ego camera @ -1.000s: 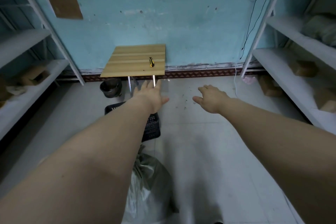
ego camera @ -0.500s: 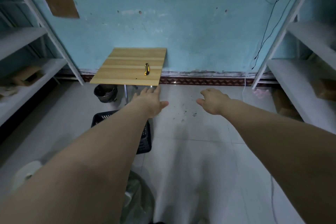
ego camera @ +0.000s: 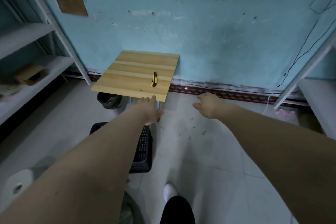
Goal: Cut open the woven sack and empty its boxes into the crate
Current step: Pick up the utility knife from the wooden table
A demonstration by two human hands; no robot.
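Sack (ego camera: 127,211) at the bottom edge, mostly hidden under the left forearm, well behind both hands. Black crate (ego camera: 143,151) on the floor below the left hand (ego camera: 150,110). Right hand (ego camera: 209,105) apart; both empty, fingers spread. Knife (ego camera: 154,79) on the table (ego camera: 127,78) beyond.

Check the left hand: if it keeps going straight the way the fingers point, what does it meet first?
Probably the near edge of the wooden table. The left hand, open and empty, has its fingertips right below that edge; the utility knife lies further on. Depth is unclear from one view, so it might pass under.
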